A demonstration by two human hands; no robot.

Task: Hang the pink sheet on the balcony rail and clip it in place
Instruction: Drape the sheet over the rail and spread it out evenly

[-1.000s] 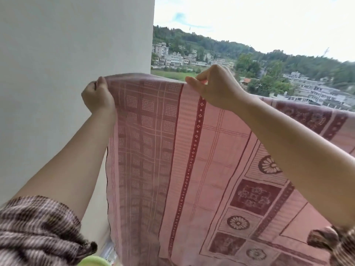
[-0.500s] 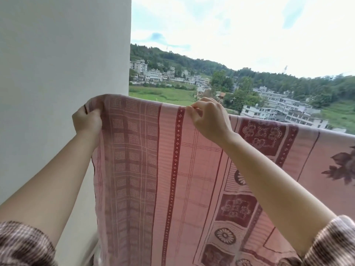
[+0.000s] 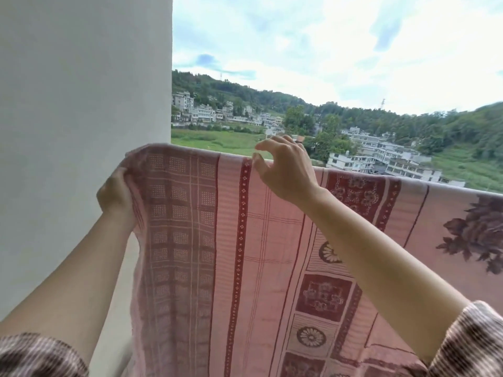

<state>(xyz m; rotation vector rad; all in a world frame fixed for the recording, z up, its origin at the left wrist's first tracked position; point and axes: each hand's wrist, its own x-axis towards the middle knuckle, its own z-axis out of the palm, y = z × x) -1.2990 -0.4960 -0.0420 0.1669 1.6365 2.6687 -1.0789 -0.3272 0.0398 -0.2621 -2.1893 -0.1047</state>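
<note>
From the head camera, the only view there is: the pink sheet (image 3: 245, 254) lies draped over the top of the balcony rail and hangs down on the near side. Its patterned border runs right up to the rail's left end, where the white wall (image 3: 81, 104) begins. The rail itself is hidden under the cloth, so I cannot say how much has gone over the far side.

The left hand (image 3: 117, 191) is clenched round the sheet's left edge just below the top fold, at the wall end, bunching the fabric a little. The right hand (image 3: 283, 172) sits at the top line of the sheet, further along the rail. Its fingers are loosely curved and spread, the thumb is apart from them, and it is grasping nothing. At most, it looks to brush the cloth. Checked sleeves (image 3: 473, 341) show at the bottom corners, and beyond the rail are fields and white buildings (image 3: 381, 156).

To my eye the hanging step is nearly done and the sheet is being squared up at its left corner. No clip shows anywhere. The next move, I judge, calls for the free right hand to fetch one while the left keeps the corner pinned against slipping off the rail.
</note>
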